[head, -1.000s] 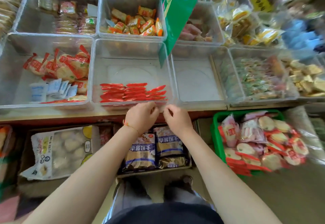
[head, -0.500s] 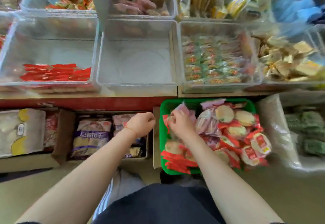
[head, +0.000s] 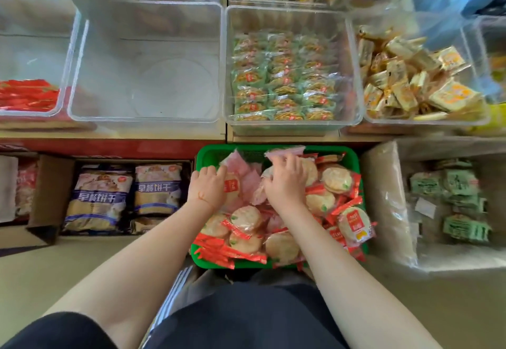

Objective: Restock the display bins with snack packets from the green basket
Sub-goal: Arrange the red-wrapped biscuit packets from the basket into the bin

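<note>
Head view, item one: green basket (head: 204, 157) on the floor below the counter (head: 115, 136), heaped with snack packets (head: 332, 180), mostly round crackers in red-trimmed wrap. My left hand (head: 208, 188) lies on a pink packet (head: 241, 173) at the basket's left; whether that grip has closed on it I cannot tell. My right hand (head: 286, 181) curls its grip round a clear packet (head: 284, 152) near the far rim. Above: one bare clear bin (head: 82, 74), a bin of green-wrapped biscuits (head: 284, 74) beside it. Left of basket: boxed biscuit bags (head: 98, 200).
</note>
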`<state>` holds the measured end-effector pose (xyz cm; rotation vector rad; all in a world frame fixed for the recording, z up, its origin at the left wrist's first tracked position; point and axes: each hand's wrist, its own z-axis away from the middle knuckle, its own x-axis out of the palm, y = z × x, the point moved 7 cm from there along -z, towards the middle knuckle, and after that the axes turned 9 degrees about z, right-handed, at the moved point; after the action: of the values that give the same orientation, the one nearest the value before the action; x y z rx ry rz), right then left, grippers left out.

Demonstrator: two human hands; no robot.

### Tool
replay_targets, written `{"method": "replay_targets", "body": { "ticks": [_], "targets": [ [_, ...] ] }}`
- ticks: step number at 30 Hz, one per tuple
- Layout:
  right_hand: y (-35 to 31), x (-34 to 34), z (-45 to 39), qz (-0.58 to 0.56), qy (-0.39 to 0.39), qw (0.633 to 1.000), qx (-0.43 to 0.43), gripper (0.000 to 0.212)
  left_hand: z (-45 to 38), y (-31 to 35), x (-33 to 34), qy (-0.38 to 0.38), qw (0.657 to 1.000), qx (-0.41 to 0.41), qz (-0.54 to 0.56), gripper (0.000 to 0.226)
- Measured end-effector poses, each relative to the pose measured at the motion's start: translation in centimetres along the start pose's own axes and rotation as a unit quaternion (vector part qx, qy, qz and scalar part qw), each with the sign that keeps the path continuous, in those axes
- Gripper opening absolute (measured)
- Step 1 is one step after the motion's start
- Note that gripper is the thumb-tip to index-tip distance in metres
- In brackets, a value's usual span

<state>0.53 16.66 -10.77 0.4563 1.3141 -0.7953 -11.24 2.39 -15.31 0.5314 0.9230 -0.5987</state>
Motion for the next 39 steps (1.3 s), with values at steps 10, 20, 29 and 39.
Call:
{"method": "replay_targets", "body": {
  "ticks": [10,20,29,39],
  "targets": [
    [4.1,1.0,-0.8,0.029,-0.098,0.986,0.133,0.055,0.8,1.7,-2.6,-0.059,0.878,-0.139,0.453,0.025],
    [1.8,-2.7,-0.4,-0.696,-0.151,0.657,0.247,0.032,2.4,1.3,-5.4,-0.065,0.762,-0.116,0.634,0.025],
    [-2.8,-2.7,1.6,-0.775,-0.226,0.563,0.177,0.039,4.4,-4.3,-6.4,-0.027,0.739,-0.159,0.654,0.015],
    [-21.0,-1.4,3.2,-0.751,-0.279,0.589,0.108,0.053,7.3,-17.4,-10.6,-0.151,0.667,-0.058,0.728,0.027]
  ]
}}
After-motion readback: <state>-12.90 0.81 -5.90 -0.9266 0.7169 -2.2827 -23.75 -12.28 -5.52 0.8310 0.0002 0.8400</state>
